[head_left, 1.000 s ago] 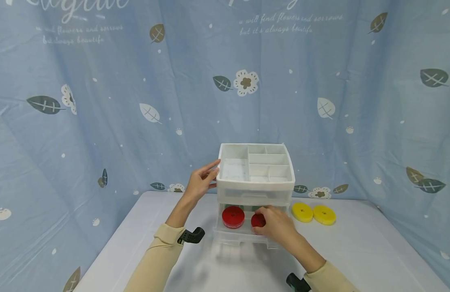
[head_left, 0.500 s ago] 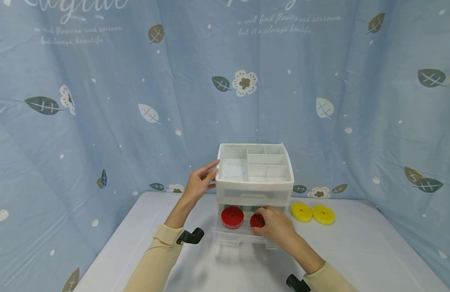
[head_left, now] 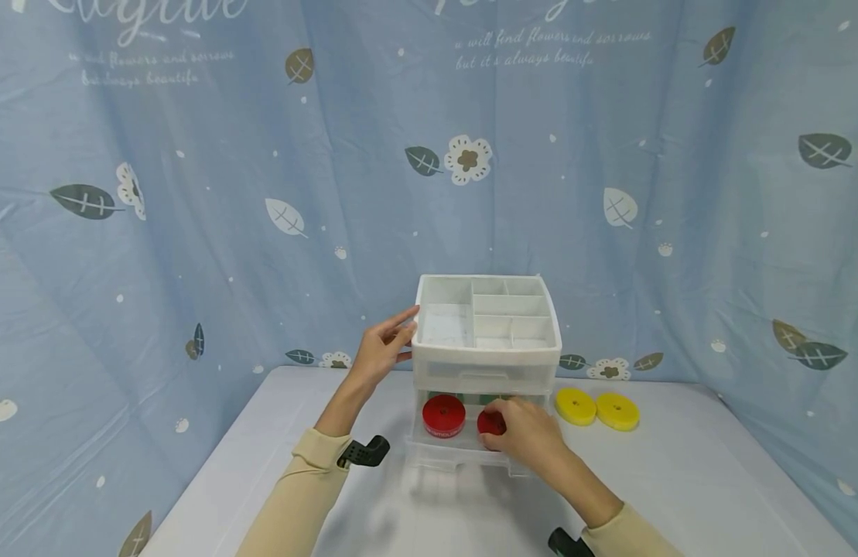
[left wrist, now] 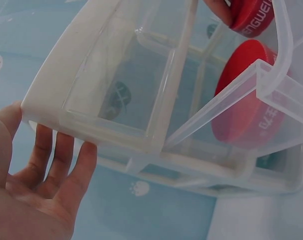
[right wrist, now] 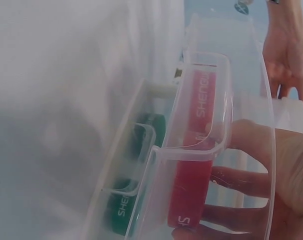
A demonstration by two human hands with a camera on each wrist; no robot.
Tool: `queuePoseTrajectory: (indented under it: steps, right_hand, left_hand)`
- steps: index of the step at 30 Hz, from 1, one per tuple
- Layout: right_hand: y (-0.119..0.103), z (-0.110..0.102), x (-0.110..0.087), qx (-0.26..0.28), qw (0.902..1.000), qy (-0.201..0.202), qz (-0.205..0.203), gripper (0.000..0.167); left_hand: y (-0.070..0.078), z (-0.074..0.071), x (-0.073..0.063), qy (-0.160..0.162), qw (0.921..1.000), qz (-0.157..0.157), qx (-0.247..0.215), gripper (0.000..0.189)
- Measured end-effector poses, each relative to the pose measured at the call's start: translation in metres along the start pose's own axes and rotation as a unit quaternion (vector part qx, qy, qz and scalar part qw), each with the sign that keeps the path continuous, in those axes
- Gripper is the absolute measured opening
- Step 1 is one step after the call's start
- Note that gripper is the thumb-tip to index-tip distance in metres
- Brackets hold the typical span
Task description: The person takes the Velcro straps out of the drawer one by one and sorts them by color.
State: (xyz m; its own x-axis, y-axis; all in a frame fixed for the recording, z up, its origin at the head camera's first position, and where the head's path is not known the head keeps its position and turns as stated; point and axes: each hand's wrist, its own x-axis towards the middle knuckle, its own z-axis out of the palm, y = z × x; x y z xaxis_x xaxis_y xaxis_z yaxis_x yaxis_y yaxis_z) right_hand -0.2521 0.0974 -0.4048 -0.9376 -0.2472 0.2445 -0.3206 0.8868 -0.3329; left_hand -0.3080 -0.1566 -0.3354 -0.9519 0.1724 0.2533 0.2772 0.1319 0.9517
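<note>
A white drawer box (head_left: 484,371) with a sectioned top stands on the table, one clear drawer (head_left: 429,456) pulled out. Inside that drawer lie two red discs with small centre holes and white lettering. The left disc (head_left: 443,415) lies free of the hands. My right hand (head_left: 529,433) grips the other red disc (right wrist: 191,185) by its edge, thumb and fingers around it, partly covering it in the head view. My left hand (head_left: 378,348) rests its extended fingertips against the box's left side, near the top rim; the fingers (left wrist: 76,170) show close up in the left wrist view.
Two yellow discs, one nearer (head_left: 576,406) and one farther right (head_left: 617,411), lie right of the box. Green discs (right wrist: 122,210) sit in the level below the pulled-out drawer. A blue patterned curtain (head_left: 261,255) hangs behind the white table (head_left: 679,464).
</note>
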Motion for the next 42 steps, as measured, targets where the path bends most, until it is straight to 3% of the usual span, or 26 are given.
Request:
queuePoseTrajectory:
  steps: [16,31,34,42]
  right_hand:
    - [0.0,-0.009,-0.002,0.007,0.9992,0.038,-0.013,0.034]
    - [-0.002,-0.022,-0.004,0.032,0.9991,0.026,-0.001,0.035]
    - [-0.004,-0.026,-0.005,0.034,0.9992,0.022,0.004,0.036]
    - [-0.005,-0.032,-0.008,0.046,0.9989,0.014,0.002,0.036]
  left_hand:
    - [0.002,0.0,0.0,-0.002,1.0,-0.001,0.0,0.042]
    - [0.001,0.0,0.0,-0.004,1.0,0.0,-0.008,0.043]
    - [-0.002,-0.001,0.002,-0.004,0.9999,-0.001,-0.01,0.043]
    - [-0.026,-0.001,0.014,0.015,0.9999,0.004,-0.006,0.04]
